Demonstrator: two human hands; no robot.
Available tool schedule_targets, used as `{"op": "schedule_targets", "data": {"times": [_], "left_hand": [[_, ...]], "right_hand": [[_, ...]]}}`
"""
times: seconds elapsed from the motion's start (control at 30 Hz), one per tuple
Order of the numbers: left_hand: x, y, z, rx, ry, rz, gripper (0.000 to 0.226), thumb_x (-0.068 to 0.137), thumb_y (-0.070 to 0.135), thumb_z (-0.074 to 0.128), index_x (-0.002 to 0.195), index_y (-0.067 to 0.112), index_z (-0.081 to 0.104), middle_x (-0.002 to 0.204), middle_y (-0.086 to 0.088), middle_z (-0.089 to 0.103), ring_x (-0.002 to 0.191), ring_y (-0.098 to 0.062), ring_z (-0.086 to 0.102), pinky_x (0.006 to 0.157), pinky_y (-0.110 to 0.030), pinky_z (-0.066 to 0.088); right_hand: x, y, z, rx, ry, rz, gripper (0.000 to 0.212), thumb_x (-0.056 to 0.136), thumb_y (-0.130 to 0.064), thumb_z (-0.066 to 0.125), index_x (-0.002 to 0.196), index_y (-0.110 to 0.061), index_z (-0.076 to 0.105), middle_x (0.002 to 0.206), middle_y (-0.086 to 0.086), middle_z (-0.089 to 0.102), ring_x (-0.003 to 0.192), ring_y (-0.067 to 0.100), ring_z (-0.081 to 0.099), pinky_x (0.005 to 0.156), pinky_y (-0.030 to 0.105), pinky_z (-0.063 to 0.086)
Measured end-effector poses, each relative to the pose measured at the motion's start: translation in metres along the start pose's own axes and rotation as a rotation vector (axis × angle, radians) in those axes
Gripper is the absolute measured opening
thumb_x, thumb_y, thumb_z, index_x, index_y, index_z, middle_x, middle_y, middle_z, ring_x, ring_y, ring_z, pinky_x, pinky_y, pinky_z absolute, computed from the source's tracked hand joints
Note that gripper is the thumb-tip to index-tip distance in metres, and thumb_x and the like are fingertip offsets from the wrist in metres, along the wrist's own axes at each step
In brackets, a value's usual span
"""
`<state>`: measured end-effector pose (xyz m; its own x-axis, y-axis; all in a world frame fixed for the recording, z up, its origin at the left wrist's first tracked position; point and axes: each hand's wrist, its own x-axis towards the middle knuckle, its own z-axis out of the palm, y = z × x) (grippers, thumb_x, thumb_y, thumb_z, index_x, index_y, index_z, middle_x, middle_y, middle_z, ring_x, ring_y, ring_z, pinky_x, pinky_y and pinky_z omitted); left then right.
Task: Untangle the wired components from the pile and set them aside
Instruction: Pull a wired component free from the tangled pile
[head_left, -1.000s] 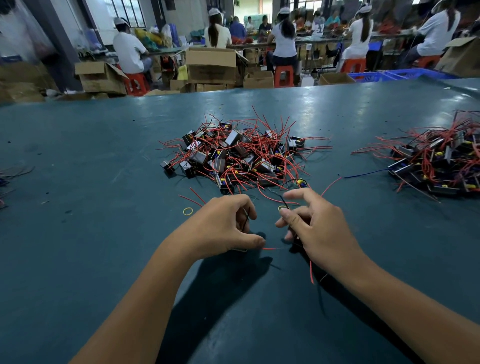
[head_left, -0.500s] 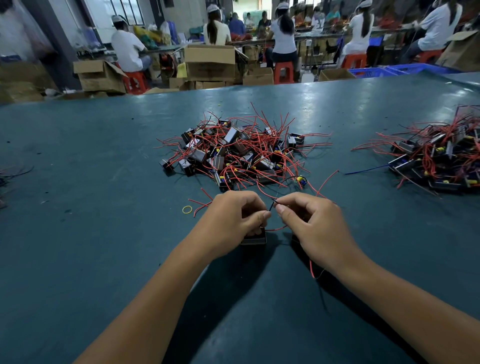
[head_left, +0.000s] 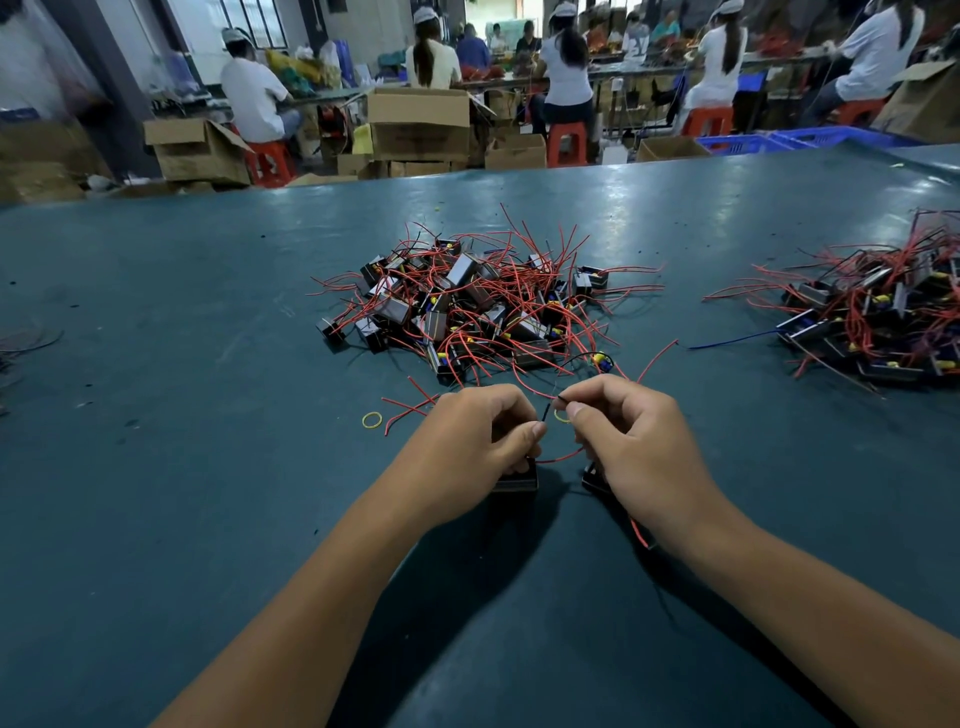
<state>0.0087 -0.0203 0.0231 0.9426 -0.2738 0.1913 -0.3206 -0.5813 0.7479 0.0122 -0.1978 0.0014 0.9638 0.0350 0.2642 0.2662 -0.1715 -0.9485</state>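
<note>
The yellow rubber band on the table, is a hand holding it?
No, the yellow rubber band lies loose on the table, left of the left hand, with nothing touching it.

red wires (head_left: 524, 291), teal table (head_left: 156, 415), yel. band (head_left: 372, 420)

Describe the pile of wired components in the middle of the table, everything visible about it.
The central pile is a loose heap of small black box-shaped components, some with shiny metallic faces and yellow or blue bits, tangled in thin red wires that stick out on every side; a few black wires run among them. It lies on the teal table, beyond both hands, apart from a second similar heap at the right. A yellow rubber band lies near its front left edge. Neither hand touches the heap itself.
</note>
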Motion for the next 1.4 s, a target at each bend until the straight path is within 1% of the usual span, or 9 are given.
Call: {"op": "schedule_targets", "data": {"times": [0.27,0.47,0.77,0.9,1.0,1.13,1.2,1.3,1.4], "left_hand": [[0.001,-0.002,0.003,0.005,0.024,0.027,0.011,0.096,0.017,0.066,0.085,0.014,0.067,0.072,0.006,0.073,0.062,-0.004,0.068,0.065,-0.026,0.058],[0.001,-0.001,0.004,-0.002,0.033,0.047,0.012,0.095,0.018,0.066,0.085,0.012,0.068,0.072,0.006,0.072,0.064,-0.006,0.069,0.066,-0.029,0.058],[0.001,-0.001,0.005,-0.038,0.045,0.041,0.013,0.093,0.02,0.069,0.082,0.015,0.068,0.07,0.004,0.073,0.063,-0.009,0.07,0.067,-0.036,0.06],[0.0,-0.002,0.001,-0.116,0.079,0.032,0.008,0.09,0.021,0.072,0.096,0.022,0.065,0.09,0.006,0.072,0.071,-0.016,0.072,0.069,-0.045,0.061],[0.0,-0.002,-0.003,-0.075,0.107,0.065,0.021,0.092,0.029,0.068,0.111,0.031,0.062,0.107,0.014,0.066,0.083,-0.011,0.067,0.071,-0.04,0.06],[0.0,0.001,-0.004,-0.168,0.087,0.024,0.032,0.09,0.033,0.064,0.121,0.032,0.061,0.108,0.013,0.067,0.086,-0.013,0.066,0.071,-0.043,0.06],[0.002,0.0,-0.005,-0.167,0.081,0.022,0.022,0.093,0.027,0.064,0.114,0.029,0.065,0.101,0.013,0.069,0.083,-0.012,0.066,0.07,-0.038,0.058],[0.002,0.001,-0.008,-0.076,0.05,0.083,0.006,0.096,0.023,0.066,0.097,0.027,0.071,0.084,0.017,0.068,0.074,0.001,0.06,0.068,-0.017,0.047],[0.001,0.003,-0.011,0.021,0.073,0.129,0.005,0.095,0.024,0.067,0.096,0.021,0.07,0.089,0.01,0.065,0.081,-0.005,0.06,0.071,-0.016,0.046]], "right_hand": [[-0.001,-0.005,0.0,-0.03,-0.018,-0.033,0.012,0.091,-0.013,0.068,0.084,-0.021,0.075,0.071,0.002,0.07,0.062,0.005,0.054,0.06,0.017,0.043],[0.0,0.0,-0.001,-0.004,-0.049,-0.062,0.007,0.088,-0.018,0.074,0.082,-0.021,0.074,0.071,0.011,0.067,0.061,0.009,0.053,0.058,0.022,0.042],[0.003,0.004,0.001,-0.003,-0.022,-0.083,0.006,0.086,-0.023,0.077,0.083,-0.027,0.074,0.067,0.007,0.067,0.06,0.009,0.053,0.057,0.026,0.043],[0.003,0.004,-0.001,0.002,-0.052,-0.105,0.008,0.087,-0.021,0.076,0.082,-0.027,0.073,0.06,-0.002,0.061,0.056,0.005,0.048,0.053,0.017,0.038],[0.004,0.003,-0.003,-0.009,-0.071,-0.111,0.008,0.087,-0.019,0.075,0.081,-0.023,0.073,0.059,-0.012,0.059,0.055,0.002,0.048,0.054,0.013,0.038],[0.003,0.0,-0.005,0.003,-0.104,-0.109,0.006,0.087,-0.017,0.075,0.082,-0.02,0.073,0.066,0.003,0.066,0.061,0.006,0.053,0.059,0.016,0.042],[0.003,-0.002,-0.004,0.009,-0.126,-0.117,0.006,0.088,-0.015,0.074,0.082,-0.018,0.073,0.071,0.008,0.067,0.063,0.008,0.054,0.061,0.02,0.043],[0.003,-0.004,-0.006,-0.001,-0.151,-0.116,0.005,0.088,-0.016,0.073,0.083,-0.017,0.073,0.071,0.016,0.064,0.062,0.012,0.05,0.059,0.025,0.04],[0.002,-0.004,-0.008,-0.038,-0.169,-0.118,0.006,0.088,-0.019,0.073,0.083,-0.018,0.073,0.07,0.021,0.059,0.061,0.015,0.045,0.058,0.029,0.036]]}}
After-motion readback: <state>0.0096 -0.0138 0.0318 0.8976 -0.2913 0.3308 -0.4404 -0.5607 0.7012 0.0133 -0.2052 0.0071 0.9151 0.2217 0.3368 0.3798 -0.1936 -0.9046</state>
